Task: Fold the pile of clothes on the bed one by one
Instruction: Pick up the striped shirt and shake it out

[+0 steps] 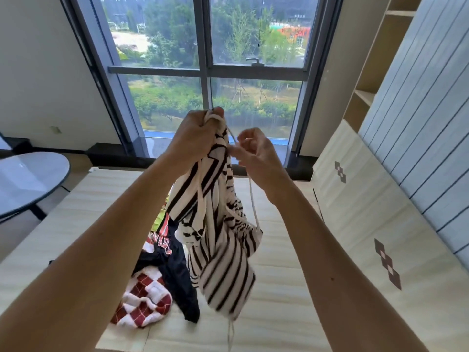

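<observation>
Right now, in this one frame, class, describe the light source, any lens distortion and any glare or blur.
Head view: daylight comes through the large dark-framed window, backlighting the left hand and right hand holding the black-and-white striped garment; wide-angle distortion leans the window uprights outward; the round glass table shows pale glare; the garment's lower end looks slightly soft.

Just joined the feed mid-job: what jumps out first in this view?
The black-and-white striped garment hangs mid-frame, its top bunched in the left hand while the right hand pinches a thin white strap beside it. Below, a pile of clothes lies on the bed, a red-and-white checked piece nearest. Behind, a big window shows green trees.
</observation>
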The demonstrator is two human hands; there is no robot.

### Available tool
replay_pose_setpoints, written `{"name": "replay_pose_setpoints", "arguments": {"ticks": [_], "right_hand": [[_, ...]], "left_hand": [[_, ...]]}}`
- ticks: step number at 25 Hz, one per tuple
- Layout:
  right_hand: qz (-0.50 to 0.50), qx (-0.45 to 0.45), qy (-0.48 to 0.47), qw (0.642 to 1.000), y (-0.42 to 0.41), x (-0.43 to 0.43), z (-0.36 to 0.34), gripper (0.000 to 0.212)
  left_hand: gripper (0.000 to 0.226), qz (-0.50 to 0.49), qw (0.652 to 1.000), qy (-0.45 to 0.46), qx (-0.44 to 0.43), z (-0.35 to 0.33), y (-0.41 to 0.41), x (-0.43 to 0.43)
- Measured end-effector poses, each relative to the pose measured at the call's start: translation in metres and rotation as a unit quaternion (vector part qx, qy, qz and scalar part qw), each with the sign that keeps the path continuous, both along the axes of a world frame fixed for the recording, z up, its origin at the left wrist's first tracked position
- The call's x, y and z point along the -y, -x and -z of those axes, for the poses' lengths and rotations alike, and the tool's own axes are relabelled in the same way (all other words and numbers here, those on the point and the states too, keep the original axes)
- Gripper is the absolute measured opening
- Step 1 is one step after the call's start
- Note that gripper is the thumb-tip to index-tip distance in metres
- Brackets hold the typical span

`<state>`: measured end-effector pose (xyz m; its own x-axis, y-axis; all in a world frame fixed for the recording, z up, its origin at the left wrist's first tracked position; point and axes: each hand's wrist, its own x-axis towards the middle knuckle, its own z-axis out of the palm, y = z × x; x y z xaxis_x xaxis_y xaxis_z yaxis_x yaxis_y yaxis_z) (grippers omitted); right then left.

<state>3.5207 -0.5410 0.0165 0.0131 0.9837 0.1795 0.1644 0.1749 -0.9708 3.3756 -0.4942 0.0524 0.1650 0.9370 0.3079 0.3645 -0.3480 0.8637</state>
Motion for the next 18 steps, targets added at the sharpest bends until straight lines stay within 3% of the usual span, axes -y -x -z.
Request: {"name": "replay_pose_setpoints", "arguments": {"ticks": [2,6,11,14,16,18], "right_hand": [[-0.047,0.054,0.002,0.997,-0.002,-0.008,-0.001,0.046],[-0.038,0.050,-0.026,0.998,-0.010,-0.029,0.008,0.071],[-0.052,0.108,-0.001,0.993,-0.021,-0.053,0.023,0.081],[-0.110,0.083,0.041,0.990,-0.031,-0.063,0.028,0.088],[-0.203,0.002,0.074,0.976,-0.046,-0.066,0.027,0.079],[-0.256,-0.055,0.073,0.962,-0.057,-0.070,0.023,0.048]], "left_hand": [[0.035,-0.014,1.000,0.014,0.002,-0.008,-0.010,-0.003],[0.039,-0.025,0.998,0.059,0.012,-0.022,-0.031,-0.017],[0.041,-0.028,0.996,0.068,0.050,-0.049,-0.044,-0.038],[0.042,0.011,0.996,0.061,0.060,-0.068,-0.038,-0.051],[0.039,0.032,0.997,0.060,0.046,-0.079,-0.034,-0.060],[0.037,0.075,0.995,0.056,0.040,-0.092,-0.032,-0.072]]}}
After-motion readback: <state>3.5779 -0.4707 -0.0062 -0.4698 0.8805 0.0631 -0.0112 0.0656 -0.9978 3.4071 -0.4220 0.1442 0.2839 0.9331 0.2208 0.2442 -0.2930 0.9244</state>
